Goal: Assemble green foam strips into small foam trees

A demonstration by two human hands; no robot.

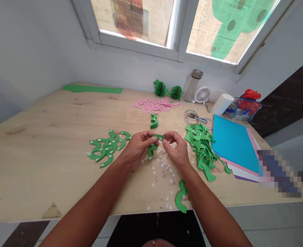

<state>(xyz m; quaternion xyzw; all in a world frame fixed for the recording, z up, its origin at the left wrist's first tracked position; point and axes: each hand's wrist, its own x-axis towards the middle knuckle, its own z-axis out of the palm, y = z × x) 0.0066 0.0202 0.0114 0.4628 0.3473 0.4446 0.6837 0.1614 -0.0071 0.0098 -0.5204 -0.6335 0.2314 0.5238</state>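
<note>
Between my two hands is a curved green paper piece (158,137) with a small white patch on it. My left hand (141,144) pinches its left end, and the fingers of my right hand (175,147) close on its right end. Just beneath, another green paper piece (151,152) hangs or lies by my left fingertips; I cannot tell if it is held. Small white paper bits (167,166) lie scattered on the table below my hands. A folded green paper stack (154,120) sits beyond them. Near the front edge, a green curved cutout (181,199) lies beside my right forearm.
Green arcs with white patches (107,147) lie at left, green scraps (201,147) at right. Behind are pink cutouts (154,104), green paper ornaments (160,88), a bottle (192,84), a small fan (202,94) and scissors (194,117). Coloured sheets (233,144) lie farther right.
</note>
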